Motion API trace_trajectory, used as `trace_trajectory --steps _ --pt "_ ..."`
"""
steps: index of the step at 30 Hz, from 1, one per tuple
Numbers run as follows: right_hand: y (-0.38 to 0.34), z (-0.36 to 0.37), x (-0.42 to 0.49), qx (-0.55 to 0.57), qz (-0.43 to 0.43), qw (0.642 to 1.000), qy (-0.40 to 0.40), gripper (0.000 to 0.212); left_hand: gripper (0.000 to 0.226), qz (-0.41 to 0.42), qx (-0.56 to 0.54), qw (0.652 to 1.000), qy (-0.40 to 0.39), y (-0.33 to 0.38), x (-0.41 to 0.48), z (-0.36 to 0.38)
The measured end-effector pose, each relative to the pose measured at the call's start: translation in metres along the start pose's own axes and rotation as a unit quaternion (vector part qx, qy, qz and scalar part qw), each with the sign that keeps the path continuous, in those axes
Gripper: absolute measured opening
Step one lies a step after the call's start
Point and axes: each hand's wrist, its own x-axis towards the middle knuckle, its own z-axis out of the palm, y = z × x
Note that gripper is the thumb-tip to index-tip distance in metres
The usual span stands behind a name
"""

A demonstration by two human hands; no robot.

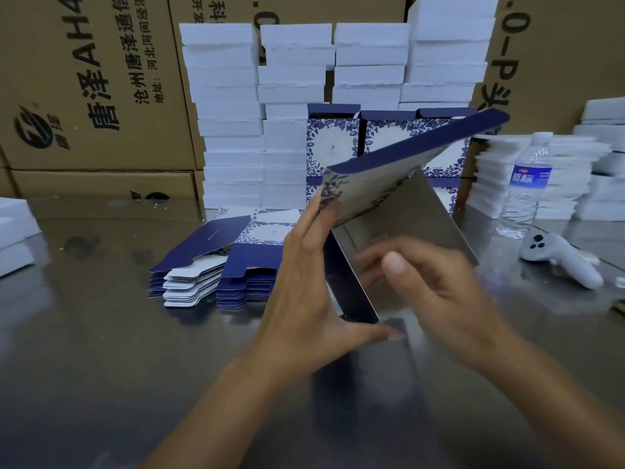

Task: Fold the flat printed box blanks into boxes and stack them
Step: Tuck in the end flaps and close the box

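A half-opened cardboard box blank, navy-edged with a blue-and-white leaf print and a grey inside, is held tilted above the shiny steel table, its open mouth facing the person. The left hand spans its navy side panel in a wide hold, fingers lying up the printed face and thumb hooked under the lower corner. The right hand reaches into the mouth with curled, blurred fingers; whether it holds a flap I cannot tell. Just left of the hands lies a pile of flat navy blanks. Behind the held blank, folded printed boxes stand stacked against columns of white foam blocks.
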Motion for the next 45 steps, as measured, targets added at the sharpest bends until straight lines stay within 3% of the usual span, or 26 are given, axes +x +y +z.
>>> trace_trajectory --steps 3,5,9,12,14,17,20,22,25,29,33,37,42,45 --pt "0.006 0.003 -0.017 -0.129 -0.059 0.990 -0.002 0.050 0.103 -0.036 -0.036 0.999 0.001 0.003 -0.001 -0.002" --pt "0.016 0.006 -0.023 -0.220 -0.097 0.971 0.016 0.043 0.100 -0.057 -0.048 0.997 -0.010 0.002 -0.001 -0.003" --pt "0.029 0.011 -0.029 -0.278 -0.145 0.945 0.088 0.026 0.125 -0.042 -0.005 0.998 -0.040 -0.004 0.000 -0.007" --pt "0.029 0.011 -0.029 -0.271 -0.155 0.934 0.172 0.030 0.125 -0.035 0.017 0.999 -0.033 -0.006 0.001 -0.010" --pt "0.025 0.013 -0.029 -0.254 -0.131 0.936 0.208 0.029 0.101 -0.035 0.004 0.999 -0.008 -0.004 0.001 -0.009" --pt "0.019 0.017 -0.033 -0.194 -0.084 0.951 0.227 0.005 0.069 -0.029 -0.006 0.999 0.033 0.000 -0.001 -0.006" --pt "0.015 0.017 -0.035 -0.106 -0.052 0.964 0.240 0.034 0.059 -0.035 -0.018 0.996 0.074 0.004 -0.001 -0.003" --pt "0.011 0.017 -0.032 -0.176 -0.091 0.947 0.253 0.036 0.059 -0.049 -0.025 0.994 0.089 0.006 -0.001 -0.002" --pt "0.012 0.016 -0.029 -0.273 -0.118 0.915 0.272 0.023 0.058 -0.084 -0.050 0.990 0.100 0.006 -0.001 -0.001" --pt "0.014 0.017 -0.029 -0.312 -0.101 0.909 0.256 0.032 0.052 -0.123 -0.089 0.983 0.101 0.005 -0.001 -0.002" --pt "0.017 0.016 -0.025 -0.373 -0.105 0.889 0.243 0.025 0.047 -0.143 -0.128 0.976 0.101 0.003 0.000 -0.001" --pt "0.020 0.016 -0.026 -0.366 -0.105 0.893 0.239 0.023 0.042 -0.141 -0.144 0.975 0.089 0.002 0.000 0.001" --pt "0.018 0.016 -0.028 -0.335 -0.098 0.904 0.246 0.021 0.009 -0.119 -0.118 0.986 0.016 0.005 -0.002 0.005" --pt "0.015 0.018 -0.029 -0.310 -0.091 0.913 0.248 0.019 0.005 -0.146 -0.140 0.979 -0.018 0.008 -0.004 0.011"
